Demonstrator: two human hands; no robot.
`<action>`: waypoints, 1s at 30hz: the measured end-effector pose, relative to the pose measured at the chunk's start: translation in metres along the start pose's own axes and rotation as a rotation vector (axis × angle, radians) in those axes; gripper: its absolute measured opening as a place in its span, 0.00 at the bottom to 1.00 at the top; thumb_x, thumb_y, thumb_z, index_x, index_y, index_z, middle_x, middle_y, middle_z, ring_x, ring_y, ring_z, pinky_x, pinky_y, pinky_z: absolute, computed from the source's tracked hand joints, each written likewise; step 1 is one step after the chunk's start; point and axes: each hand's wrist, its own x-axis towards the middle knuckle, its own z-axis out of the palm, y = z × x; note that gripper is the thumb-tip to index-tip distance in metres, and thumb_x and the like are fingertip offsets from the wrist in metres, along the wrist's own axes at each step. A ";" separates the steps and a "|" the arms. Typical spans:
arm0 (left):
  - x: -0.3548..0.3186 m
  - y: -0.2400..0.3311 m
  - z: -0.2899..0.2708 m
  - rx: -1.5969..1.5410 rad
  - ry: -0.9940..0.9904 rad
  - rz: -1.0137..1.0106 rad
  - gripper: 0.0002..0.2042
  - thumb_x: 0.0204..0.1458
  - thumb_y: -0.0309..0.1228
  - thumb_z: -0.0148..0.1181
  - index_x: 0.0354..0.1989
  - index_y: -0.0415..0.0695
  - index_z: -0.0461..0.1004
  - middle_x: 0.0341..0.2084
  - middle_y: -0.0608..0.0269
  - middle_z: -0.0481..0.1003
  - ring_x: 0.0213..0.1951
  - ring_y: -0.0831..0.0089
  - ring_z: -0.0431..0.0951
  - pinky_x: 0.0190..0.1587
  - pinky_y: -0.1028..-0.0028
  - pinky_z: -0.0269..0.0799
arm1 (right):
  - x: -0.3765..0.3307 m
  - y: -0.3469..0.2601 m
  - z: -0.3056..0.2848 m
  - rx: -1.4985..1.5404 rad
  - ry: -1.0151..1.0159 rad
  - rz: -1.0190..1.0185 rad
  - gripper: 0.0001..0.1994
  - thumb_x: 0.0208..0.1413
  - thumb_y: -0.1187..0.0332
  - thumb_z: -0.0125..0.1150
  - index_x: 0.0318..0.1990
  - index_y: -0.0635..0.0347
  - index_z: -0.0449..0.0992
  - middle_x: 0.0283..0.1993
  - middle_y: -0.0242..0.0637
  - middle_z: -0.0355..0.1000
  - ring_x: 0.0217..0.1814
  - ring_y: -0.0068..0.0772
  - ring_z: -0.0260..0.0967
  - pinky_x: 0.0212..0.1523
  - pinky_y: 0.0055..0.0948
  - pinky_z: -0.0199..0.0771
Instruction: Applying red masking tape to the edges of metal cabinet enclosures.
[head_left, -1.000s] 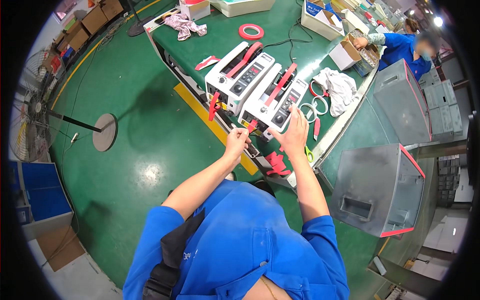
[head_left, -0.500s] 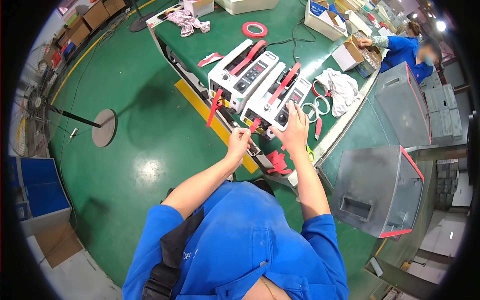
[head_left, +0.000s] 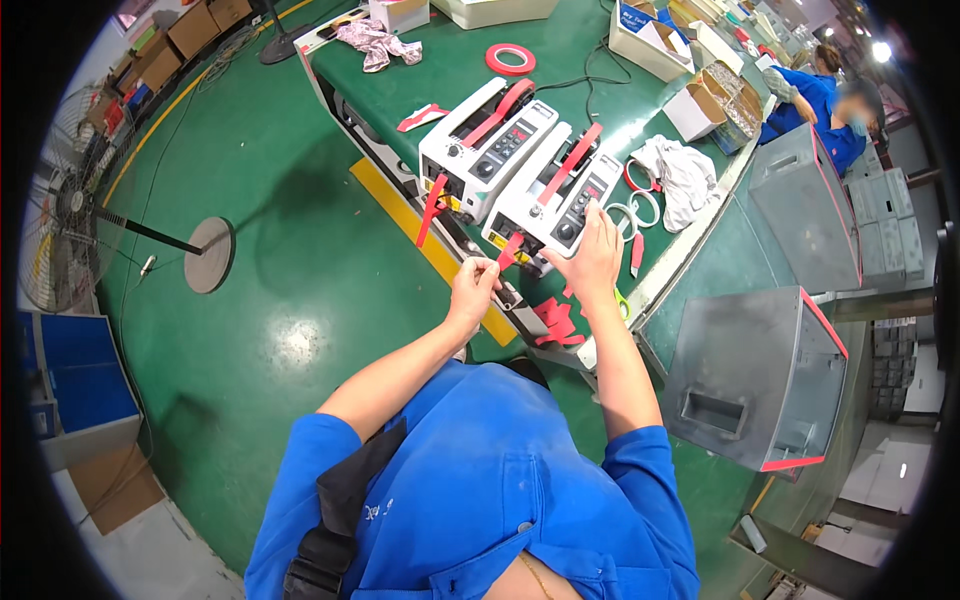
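The left hand [head_left: 472, 292] pinches the free end of a short red tape strip [head_left: 507, 252] between thumb and fingertips, pressed together on it just below the front edge of the nearer white tape dispenser [head_left: 553, 198]. The strip runs up and to the right from that pinch toward the dispenser's outlet, so its long axis lies along the line from the left hand to the machine's front face, and the left hand is plainly the nearer one to it. The right hand [head_left: 592, 257] rests spread on the dispenser's right front corner, fingers flat against the casing, holding nothing that can be made out. A second white dispenser [head_left: 485, 145] stands just beside the first, to its left, with a longer red strip [head_left: 431, 208] hanging from its front. Both sit on the green workbench [head_left: 440, 70], with loose red tape pieces [head_left: 556, 322] lying at the bench edge between the two forearms, and white tape rings [head_left: 640, 208] just right of the right hand.
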 end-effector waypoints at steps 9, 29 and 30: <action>0.004 -0.001 -0.003 0.054 -0.035 0.061 0.05 0.52 0.29 0.51 0.31 0.41 0.65 0.19 0.69 0.67 0.20 0.85 0.65 0.22 0.85 0.60 | -0.004 0.000 0.002 -0.021 0.060 0.001 0.47 0.22 0.60 0.73 0.55 0.65 0.54 0.53 0.44 0.60 0.57 0.44 0.54 0.54 0.39 0.52; 0.002 0.007 -0.008 0.235 -0.084 0.350 0.03 0.50 0.25 0.51 0.28 0.40 0.66 0.21 0.67 0.67 0.23 0.82 0.66 0.26 0.81 0.63 | -0.005 -0.004 0.001 -0.013 0.040 -0.022 0.44 0.27 0.62 0.71 0.55 0.65 0.54 0.50 0.45 0.61 0.54 0.43 0.56 0.55 0.41 0.51; -0.003 0.009 -0.009 0.278 -0.108 0.419 0.03 0.49 0.24 0.52 0.28 0.39 0.66 0.22 0.65 0.67 0.25 0.79 0.67 0.28 0.80 0.63 | -0.008 -0.007 0.001 -0.013 0.050 -0.024 0.42 0.28 0.63 0.70 0.55 0.65 0.55 0.50 0.46 0.61 0.54 0.44 0.56 0.55 0.41 0.51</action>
